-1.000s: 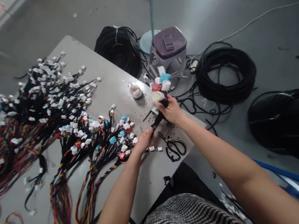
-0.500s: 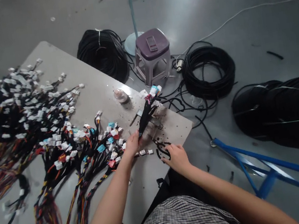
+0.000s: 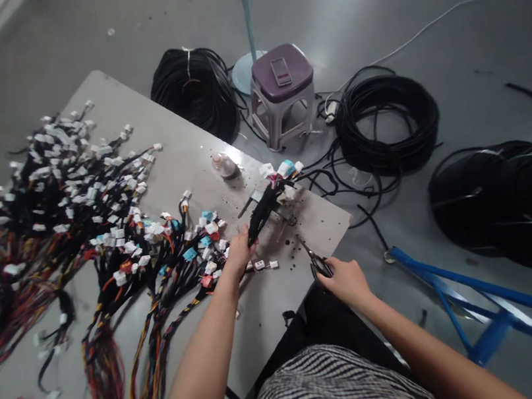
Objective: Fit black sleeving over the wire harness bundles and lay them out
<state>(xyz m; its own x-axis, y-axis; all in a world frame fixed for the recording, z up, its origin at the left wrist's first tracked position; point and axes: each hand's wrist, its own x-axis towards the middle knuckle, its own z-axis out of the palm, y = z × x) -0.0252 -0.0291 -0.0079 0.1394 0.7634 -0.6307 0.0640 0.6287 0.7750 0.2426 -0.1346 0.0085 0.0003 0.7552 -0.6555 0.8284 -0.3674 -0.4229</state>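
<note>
Grey tabletop (image 3: 186,171); black-sleeved wire harness (image 3: 262,216)

No lettering, numbers or brand marks can be read anywhere in this view. The small white, blue and red plastic connectors (image 3: 206,252) on the black-sheathed wire bundle (image 3: 262,212) are too small and blurred to show any marking. The same holds for the black-handled steel scissors (image 3: 320,266), the squat purple plastic stool (image 3: 280,72) and the coiled black cable (image 3: 387,124), so whether any of them carries printing cannot be told
</note>
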